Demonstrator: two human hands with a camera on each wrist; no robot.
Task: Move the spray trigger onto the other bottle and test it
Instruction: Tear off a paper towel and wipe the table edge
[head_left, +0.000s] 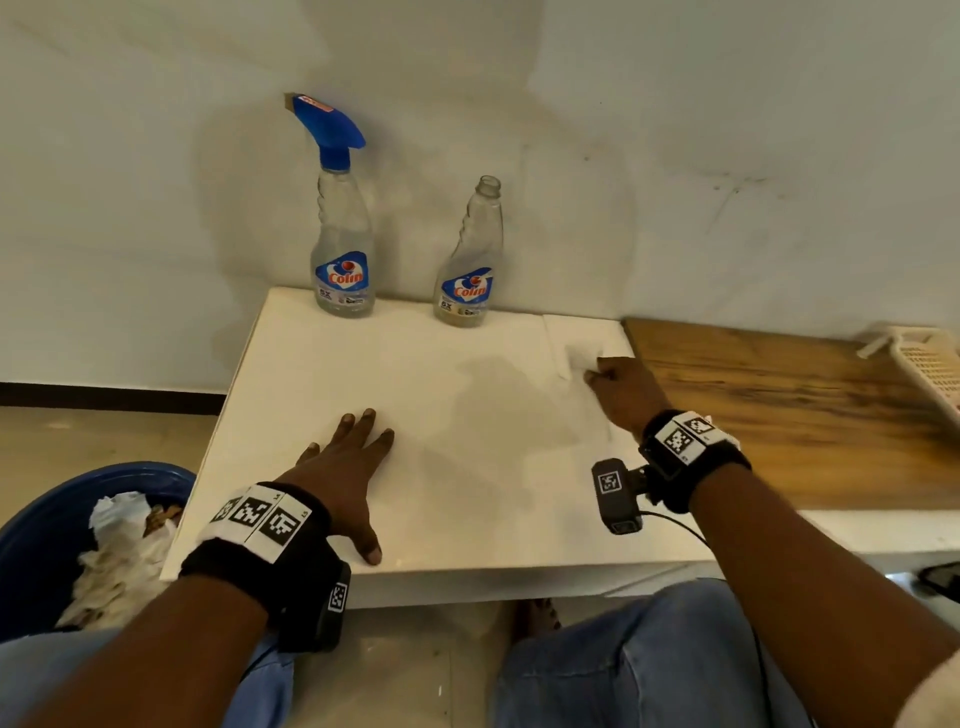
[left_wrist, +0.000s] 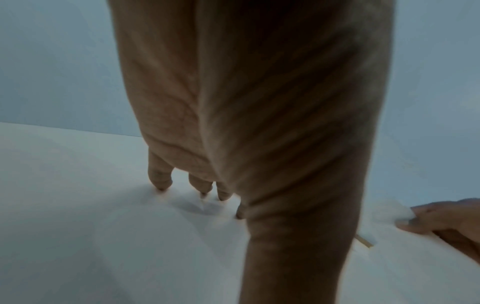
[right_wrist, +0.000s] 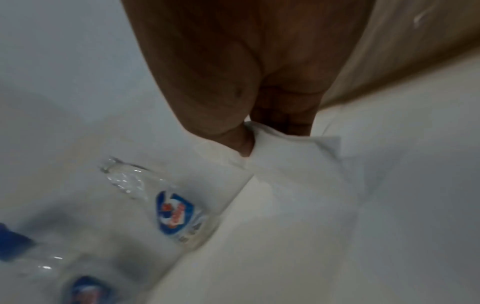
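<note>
Two clear bottles stand upright at the far edge of a white bench (head_left: 311, 415), against the wall. The left bottle (head_left: 343, 249), in the upper centre-left of the head view, carries the blue spray trigger (head_left: 328, 124) screwed on its neck. The right bottle (head_left: 470, 260), just beside it toward the centre, has an open, bare neck. Both bear a blue and red label.

The left hand (head_left: 343, 467) lies flat on the bench in the lower centre-left of the head view, fingers (left_wrist: 159, 174) straight and spread, tips touching the surface, grasping nothing. The right hand (head_left: 623, 389), at the centre-right, rests at the right edge of the white surface with its fingers (right_wrist: 283, 117) curled, pinching a white tissue or cloth (right_wrist: 293, 156) that lies on the bench. Both hands are well apart from the bottles.

A brown wooden board (head_left: 779, 405) adjoins the white surface at the right of the frame, with a pale slotted plastic object (head_left: 930, 364) at its far right edge. A blue bin (head_left: 47, 525) holding crumpled white paper (head_left: 119, 545) sits at the lower left. Each wrist wears a black band with printed markers.
</note>
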